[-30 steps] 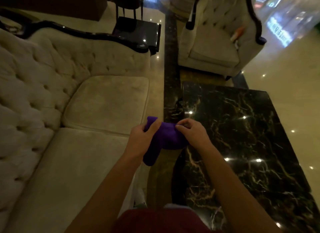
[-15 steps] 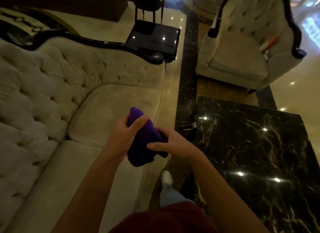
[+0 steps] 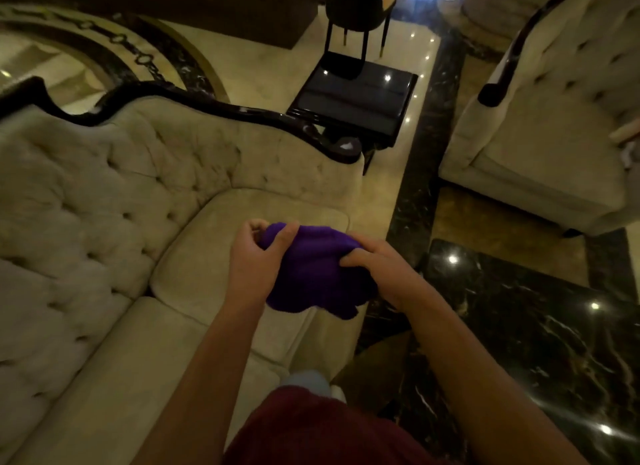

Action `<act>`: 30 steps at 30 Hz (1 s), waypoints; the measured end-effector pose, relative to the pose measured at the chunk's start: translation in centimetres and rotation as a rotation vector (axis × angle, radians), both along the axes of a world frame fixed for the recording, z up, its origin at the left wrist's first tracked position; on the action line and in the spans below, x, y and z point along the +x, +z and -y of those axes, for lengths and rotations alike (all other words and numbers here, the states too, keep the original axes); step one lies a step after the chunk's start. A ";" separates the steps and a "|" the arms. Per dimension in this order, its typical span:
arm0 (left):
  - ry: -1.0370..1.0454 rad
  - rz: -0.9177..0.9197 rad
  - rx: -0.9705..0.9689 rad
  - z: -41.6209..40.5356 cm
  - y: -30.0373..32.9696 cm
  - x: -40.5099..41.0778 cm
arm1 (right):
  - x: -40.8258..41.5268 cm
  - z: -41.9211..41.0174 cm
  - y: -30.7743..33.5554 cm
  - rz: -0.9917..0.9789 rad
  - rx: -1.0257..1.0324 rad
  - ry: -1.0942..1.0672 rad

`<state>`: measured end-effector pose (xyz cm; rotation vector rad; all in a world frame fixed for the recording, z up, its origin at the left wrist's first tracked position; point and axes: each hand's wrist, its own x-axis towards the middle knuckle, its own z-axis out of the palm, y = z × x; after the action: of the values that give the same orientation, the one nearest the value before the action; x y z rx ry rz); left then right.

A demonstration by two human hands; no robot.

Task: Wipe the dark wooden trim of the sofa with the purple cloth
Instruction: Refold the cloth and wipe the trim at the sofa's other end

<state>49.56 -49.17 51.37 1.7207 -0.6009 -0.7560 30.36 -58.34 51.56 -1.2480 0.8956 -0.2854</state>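
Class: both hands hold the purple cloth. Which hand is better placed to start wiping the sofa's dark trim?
Probably the left hand: it grips the cloth on the side nearer the trim.

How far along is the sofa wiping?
Barely begun. Done: the purple cloth is picked up. In hand: left hand and right hand both grip it above the seat cushion. Left: the dark trim is untouched; no wiping shows yet.

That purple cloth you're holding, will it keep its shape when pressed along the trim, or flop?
Likely floppy: the purple cloth bunches and sags between left hand and right hand. Probably light. Fold it into a pad before wiping the dark wooden trim.
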 end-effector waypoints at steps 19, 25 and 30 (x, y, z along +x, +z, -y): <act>-0.452 -0.475 0.096 22.9 -2.7 6.0 | 9.3 22.6 -1.9 0.008 0.295 -0.324; -0.361 -0.473 0.097 27.0 -4.0 8.2 | 11.9 28.3 -1.9 -0.005 -0.052 -0.189; -0.180 -0.547 0.071 30.8 -4.9 9.2 | 13.1 33.2 -4.8 0.021 -0.045 -0.304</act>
<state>58.76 -79.98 46.43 1.4423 -0.3515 -1.3302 43.45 -91.54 46.80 -1.1465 1.0665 -0.5617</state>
